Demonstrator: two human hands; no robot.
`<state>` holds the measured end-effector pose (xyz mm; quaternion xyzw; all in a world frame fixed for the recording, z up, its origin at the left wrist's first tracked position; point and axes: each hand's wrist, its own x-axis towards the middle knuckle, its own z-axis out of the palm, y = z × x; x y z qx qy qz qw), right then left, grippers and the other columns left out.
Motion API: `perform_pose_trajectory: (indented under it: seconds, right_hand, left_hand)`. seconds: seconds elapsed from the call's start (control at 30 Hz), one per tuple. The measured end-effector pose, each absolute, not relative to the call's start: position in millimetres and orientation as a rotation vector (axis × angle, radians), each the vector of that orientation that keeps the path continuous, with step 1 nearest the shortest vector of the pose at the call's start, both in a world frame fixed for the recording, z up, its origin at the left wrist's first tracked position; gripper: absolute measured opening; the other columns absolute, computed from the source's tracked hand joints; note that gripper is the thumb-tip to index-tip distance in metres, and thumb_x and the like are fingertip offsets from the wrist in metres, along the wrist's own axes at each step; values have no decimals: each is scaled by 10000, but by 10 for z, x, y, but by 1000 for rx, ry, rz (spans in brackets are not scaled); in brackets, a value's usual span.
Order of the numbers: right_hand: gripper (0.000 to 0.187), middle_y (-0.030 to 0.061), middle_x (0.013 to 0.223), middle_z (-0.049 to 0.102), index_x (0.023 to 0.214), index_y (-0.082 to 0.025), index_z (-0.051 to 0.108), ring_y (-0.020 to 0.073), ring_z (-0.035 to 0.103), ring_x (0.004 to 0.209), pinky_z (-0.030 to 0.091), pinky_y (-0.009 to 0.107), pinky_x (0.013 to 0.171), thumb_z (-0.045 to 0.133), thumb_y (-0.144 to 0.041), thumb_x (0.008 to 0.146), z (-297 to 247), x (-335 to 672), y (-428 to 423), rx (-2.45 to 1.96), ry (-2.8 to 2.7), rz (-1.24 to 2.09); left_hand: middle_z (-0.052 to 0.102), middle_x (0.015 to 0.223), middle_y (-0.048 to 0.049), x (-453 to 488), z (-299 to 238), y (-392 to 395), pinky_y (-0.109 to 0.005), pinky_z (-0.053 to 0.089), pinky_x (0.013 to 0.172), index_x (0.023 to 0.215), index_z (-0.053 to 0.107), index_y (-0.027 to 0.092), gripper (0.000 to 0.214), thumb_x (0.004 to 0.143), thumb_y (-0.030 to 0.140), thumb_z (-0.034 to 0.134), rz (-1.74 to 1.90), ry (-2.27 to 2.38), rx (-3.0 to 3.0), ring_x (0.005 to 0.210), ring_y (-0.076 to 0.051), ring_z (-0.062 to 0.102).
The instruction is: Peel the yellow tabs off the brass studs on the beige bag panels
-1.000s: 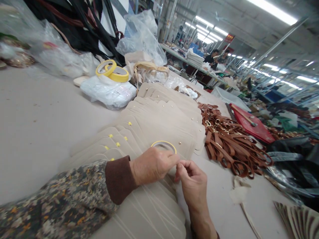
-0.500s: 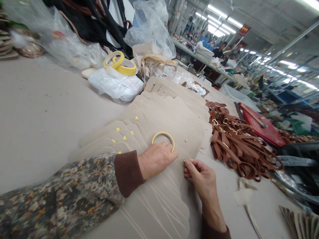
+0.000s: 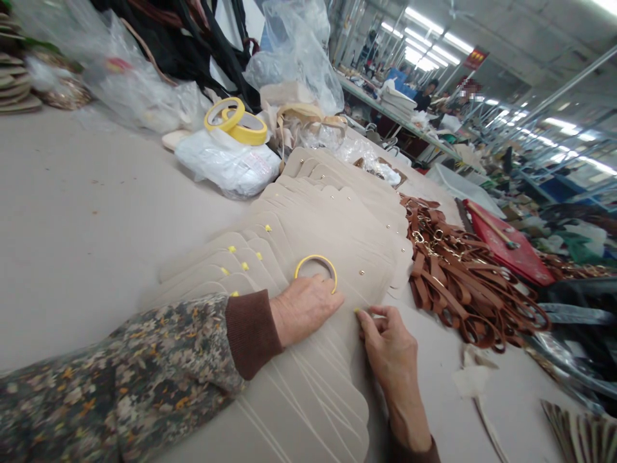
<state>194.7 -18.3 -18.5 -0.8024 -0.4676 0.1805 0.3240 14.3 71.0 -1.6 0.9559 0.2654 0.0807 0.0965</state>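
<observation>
Scalloped beige panels [image 3: 332,225] lie fanned and overlapping on the table, with small metal studs and several yellow tape bits on them. My left hand [image 3: 306,312] rests on the panels, its fingers closed around a roll of yellow tape [image 3: 315,258] standing on edge. Just to its right, my right hand [image 3: 393,350] is at the panels' right edge, its fingers curled. A small piece of yellow tape [image 3: 357,311] shows at its thumb tip. The undersides of the right fingers are hidden.
Two more yellow tape rolls [image 3: 236,122] sit on a white plastic-wrapped bundle [image 3: 229,164] at the back. Brown straps with metal clasps [image 3: 453,276] are heaped to the right, near a red flat piece [image 3: 506,241]. People and worktables stand farther off.
My right hand's index finger has lifted and straightened a little away from the thumb. My left hand stays on the tape roll; the view has shifted slightly.
</observation>
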Motion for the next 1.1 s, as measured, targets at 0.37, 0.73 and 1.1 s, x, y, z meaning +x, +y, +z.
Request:
perform_pose_trajectory:
  seconds: [0.37,0.73,1.1]
  right_hand:
    - [321,57,674,718,769,-190,712,183,651,585,481,264,623,555,-465,825,-223,1874,-189,-2097,-1422,229]
    - [222,18,698,706,751,-189,702,156,627,622,451,237,601,545,-325,828,-129,1920,-188,-1977,-1672,634]
    - [249,60,876,724,1031,-169,681,161,655,711,533,278,657,594,-323,855,-123,1832,-190,-1651,-1435,411]
  left_hand:
    - [600,956,-72,120,91,831,-320,464,672,958,552,153,160,940,95,403,379,876,2821,872,-221,543]
    - [613,976,-71,143,70,910,-320,474,752,961,563,149,145,925,91,435,393,871,2830,944,-221,526]
    - [613,808,-9,95,49,825,-242,456,662,1046,535,167,146,942,145,434,650,441,2774,747,-143,590]
